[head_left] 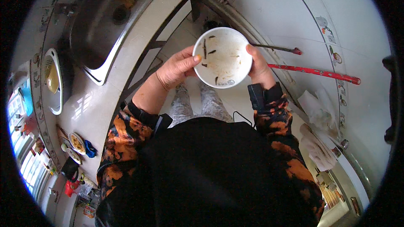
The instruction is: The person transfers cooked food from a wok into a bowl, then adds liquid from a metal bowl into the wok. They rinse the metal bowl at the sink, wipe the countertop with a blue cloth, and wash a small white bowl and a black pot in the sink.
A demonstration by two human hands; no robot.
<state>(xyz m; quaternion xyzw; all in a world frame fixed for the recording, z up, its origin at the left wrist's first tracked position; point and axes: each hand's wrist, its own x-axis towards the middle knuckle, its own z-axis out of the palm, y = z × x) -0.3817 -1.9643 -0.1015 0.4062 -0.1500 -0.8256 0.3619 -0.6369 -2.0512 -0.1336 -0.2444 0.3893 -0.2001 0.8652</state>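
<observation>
Between both hands, a white bowl is held up over the floor, its inside turned towards me. Dark strips and brownish smears stick to the inner surface. My left hand grips the bowl's left side, with the thumb over the rim. On the opposite side, my right hand holds the bowl, its thumb at the rim. Most fingers of both hands are hidden behind the bowl.
A metal sink is set in the pale counter at left. Farther along stand plates of food, a blue cloth and a black container. A red pole and a thinner stick lean by the tiled wall.
</observation>
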